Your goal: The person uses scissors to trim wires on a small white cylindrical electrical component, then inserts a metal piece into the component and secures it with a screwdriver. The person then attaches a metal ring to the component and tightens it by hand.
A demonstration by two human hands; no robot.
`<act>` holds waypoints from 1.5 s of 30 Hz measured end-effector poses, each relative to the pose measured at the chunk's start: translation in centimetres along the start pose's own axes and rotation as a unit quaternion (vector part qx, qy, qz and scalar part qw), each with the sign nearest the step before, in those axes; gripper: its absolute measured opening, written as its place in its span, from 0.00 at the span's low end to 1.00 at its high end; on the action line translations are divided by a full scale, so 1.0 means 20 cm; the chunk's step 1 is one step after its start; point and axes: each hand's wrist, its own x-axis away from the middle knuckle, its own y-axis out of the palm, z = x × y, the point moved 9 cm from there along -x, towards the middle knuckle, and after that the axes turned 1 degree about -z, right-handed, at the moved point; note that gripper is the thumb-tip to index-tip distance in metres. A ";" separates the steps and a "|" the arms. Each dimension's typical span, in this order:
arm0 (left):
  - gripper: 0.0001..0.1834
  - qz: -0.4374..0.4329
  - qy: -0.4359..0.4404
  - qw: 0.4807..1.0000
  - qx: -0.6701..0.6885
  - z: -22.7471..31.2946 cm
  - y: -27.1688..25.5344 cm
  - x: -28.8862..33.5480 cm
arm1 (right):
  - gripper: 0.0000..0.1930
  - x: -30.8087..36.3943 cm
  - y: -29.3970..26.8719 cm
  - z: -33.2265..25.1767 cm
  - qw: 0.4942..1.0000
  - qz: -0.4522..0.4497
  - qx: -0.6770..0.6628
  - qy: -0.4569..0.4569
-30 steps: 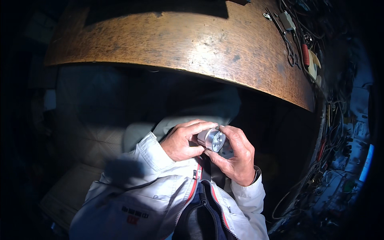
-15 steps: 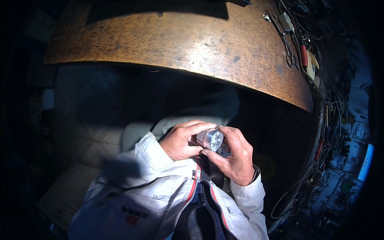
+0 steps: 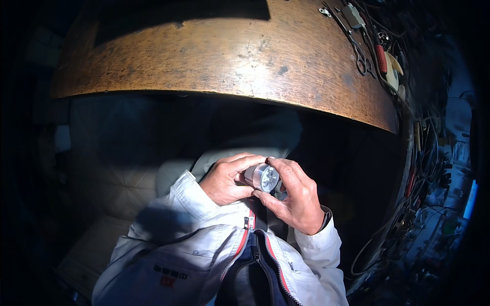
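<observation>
Between my two hands, in front of my chest, is a short silver LED flashlight (image 3: 264, 176), shaped like a cylinder. Its clear round face, with several small light spots behind it, points to the right. My left hand (image 3: 223, 179) wraps the flashlight's left end with fingers above and thumb below. At the front rim, my right hand (image 3: 292, 196) pinches it between the thumb underneath and the fingers on top. The palm sides and the flashlight's back end are hidden.
A worn brown wooden table (image 3: 204, 61) curves across beyond my hands. On its right side lie scissors (image 3: 361, 61), a red-handled tool (image 3: 381, 58) and a small white box (image 3: 352, 16). Tangled cables (image 3: 426, 168) crowd the far right. Below the table it is dark.
The view has shifted, so the table's items sit further left and higher. Both hands keep hold of the flashlight, which appears slightly further left, its grip nearly the same.
</observation>
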 end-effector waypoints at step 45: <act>0.37 -0.001 0.019 0.996 -0.088 -0.07 0.00 0.02 | 0.31 0.04 -0.02 -0.05 0.998 0.047 0.020 -0.022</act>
